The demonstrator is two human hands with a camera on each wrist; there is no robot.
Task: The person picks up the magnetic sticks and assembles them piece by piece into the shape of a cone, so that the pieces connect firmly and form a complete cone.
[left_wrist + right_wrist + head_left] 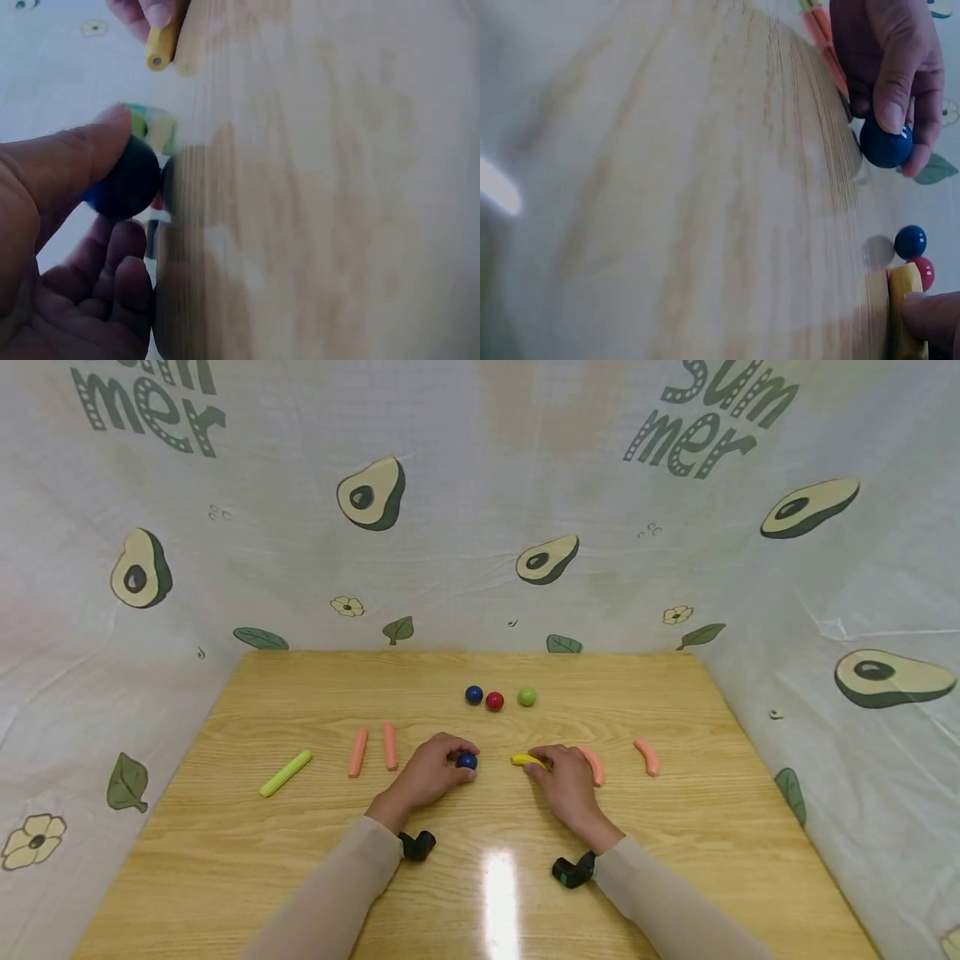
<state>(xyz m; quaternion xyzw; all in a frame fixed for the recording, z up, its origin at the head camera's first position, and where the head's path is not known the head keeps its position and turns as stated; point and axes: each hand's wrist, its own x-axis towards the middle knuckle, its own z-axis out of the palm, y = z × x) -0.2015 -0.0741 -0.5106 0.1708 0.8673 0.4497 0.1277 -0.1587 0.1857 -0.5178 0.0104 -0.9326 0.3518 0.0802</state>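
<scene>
My left hand (433, 770) pinches a dark blue ball (467, 761) between thumb and fingers, near the middle of the wooden table. In the left wrist view the thumb lies against one side of that ball (126, 184). To the right, my right hand (564, 779) pinches a short, slightly curved yellow stick (529, 761) between thumb and fingers; its free end points left toward the ball. The right wrist view shows the right thumb on the yellow stick (906, 304). A curved pink stick (592, 766) lies just beyond the right hand, partly hidden by it.
Farther back sit another blue ball (474, 695), a red ball (494, 701) and a green ball (527, 697). Two straight pink sticks (358, 752) and a yellow-green stick (286, 773) lie left; a second curved pink stick (647, 757) lies right. A printed curtain (450, 593) hangs behind the table.
</scene>
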